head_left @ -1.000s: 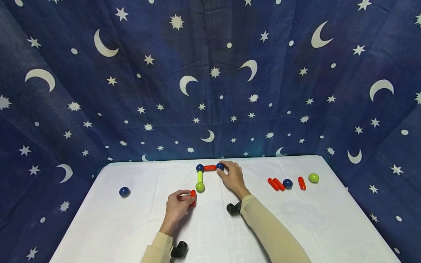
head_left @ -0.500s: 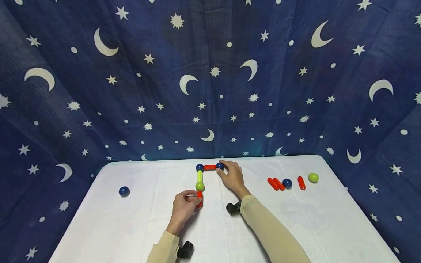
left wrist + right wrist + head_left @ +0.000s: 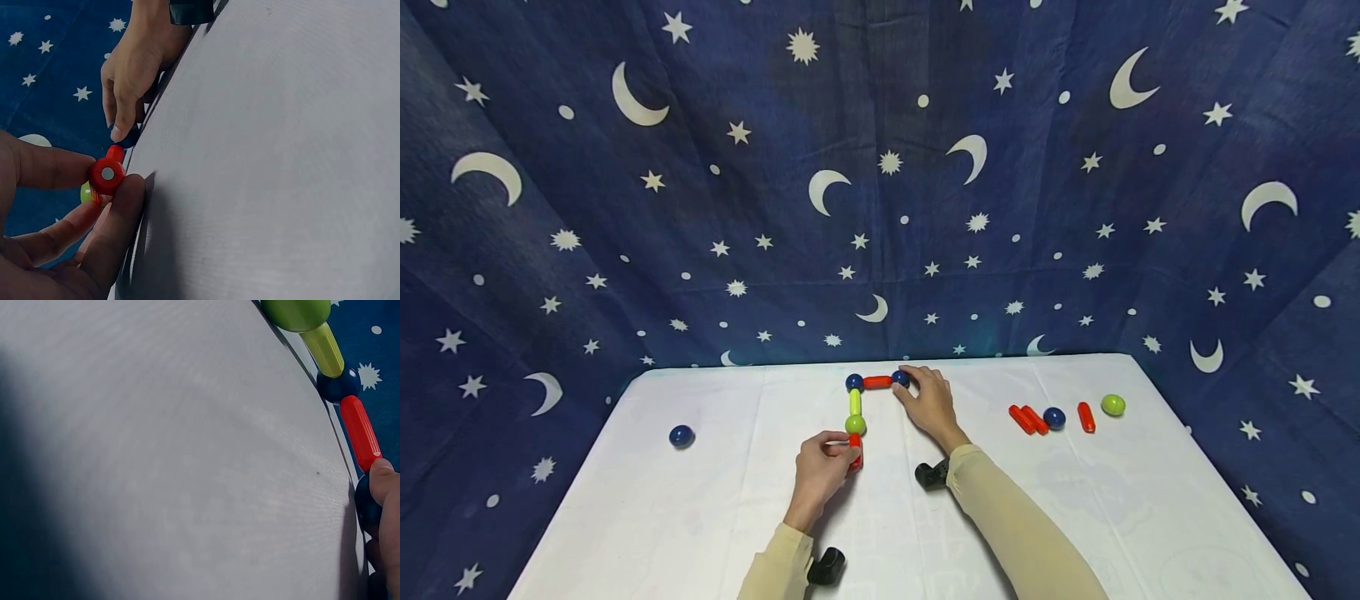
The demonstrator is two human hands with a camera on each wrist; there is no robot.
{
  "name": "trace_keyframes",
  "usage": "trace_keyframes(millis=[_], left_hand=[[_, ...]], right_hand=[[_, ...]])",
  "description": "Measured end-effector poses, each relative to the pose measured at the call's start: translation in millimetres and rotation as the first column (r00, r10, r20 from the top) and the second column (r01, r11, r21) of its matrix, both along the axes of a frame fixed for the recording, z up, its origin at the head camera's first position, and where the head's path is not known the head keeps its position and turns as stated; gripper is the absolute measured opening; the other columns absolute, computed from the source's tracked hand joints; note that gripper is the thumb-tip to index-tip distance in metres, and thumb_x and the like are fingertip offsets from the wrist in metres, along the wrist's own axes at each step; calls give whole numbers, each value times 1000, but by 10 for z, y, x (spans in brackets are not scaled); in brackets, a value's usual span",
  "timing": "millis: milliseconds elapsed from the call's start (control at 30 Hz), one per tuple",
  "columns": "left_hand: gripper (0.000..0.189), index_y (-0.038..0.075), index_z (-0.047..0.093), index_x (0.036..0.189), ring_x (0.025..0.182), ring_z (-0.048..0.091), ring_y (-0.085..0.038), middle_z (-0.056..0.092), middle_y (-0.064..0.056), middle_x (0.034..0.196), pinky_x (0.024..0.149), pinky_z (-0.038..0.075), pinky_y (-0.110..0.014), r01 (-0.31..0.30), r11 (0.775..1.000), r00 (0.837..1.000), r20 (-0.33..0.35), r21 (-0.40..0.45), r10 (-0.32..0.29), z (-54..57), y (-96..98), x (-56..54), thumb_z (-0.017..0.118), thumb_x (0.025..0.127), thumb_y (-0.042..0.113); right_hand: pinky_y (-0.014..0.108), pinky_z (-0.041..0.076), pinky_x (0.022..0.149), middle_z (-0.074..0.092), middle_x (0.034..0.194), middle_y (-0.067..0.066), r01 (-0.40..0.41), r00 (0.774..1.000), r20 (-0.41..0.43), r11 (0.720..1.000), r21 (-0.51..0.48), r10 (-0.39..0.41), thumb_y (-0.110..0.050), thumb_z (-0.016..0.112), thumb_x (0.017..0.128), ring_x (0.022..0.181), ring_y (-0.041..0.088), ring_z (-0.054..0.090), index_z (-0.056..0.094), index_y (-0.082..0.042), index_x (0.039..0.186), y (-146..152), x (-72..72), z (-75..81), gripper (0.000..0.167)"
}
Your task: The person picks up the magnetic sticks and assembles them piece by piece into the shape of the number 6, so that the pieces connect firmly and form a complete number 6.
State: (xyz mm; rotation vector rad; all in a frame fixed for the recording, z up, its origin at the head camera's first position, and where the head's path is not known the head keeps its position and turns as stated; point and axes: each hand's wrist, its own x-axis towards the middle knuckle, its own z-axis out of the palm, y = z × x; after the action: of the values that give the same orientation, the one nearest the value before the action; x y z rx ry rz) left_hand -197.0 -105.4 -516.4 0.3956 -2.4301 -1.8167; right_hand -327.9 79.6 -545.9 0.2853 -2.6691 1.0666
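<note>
Between fingertips (image 3: 80, 169), left hand (image 3: 820, 473) pinches a red rod (image 3: 107, 175), right hand (image 3: 932, 407) a blue ball (image 3: 900, 379).

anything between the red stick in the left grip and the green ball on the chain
Nothing visible stands between them: the red stick in the left grip appears to meet the green ball with its far end.

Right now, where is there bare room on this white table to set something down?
Bare tabletop lies between the leftmost blue ball and the left hand, and between the right sleeve and the loose red rods. The middle is crowded: the left hand pinches a red rod, and the right hand holds another blue ball.
</note>
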Motion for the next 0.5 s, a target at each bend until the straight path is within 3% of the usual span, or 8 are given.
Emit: trace_keyframes(millis=[500], left_hand=[[27, -5, 69, 108, 60, 67, -18, 72, -5, 75, 51, 50, -27, 23, 996, 999, -47, -82, -27, 18, -19, 14, 76, 84, 7]], right_hand=[[49, 38, 105, 66, 128, 10, -11, 1000, -9, 1000, 1, 11, -31, 73, 95, 119, 29, 55, 66, -13, 135, 9, -13, -15, 44]])
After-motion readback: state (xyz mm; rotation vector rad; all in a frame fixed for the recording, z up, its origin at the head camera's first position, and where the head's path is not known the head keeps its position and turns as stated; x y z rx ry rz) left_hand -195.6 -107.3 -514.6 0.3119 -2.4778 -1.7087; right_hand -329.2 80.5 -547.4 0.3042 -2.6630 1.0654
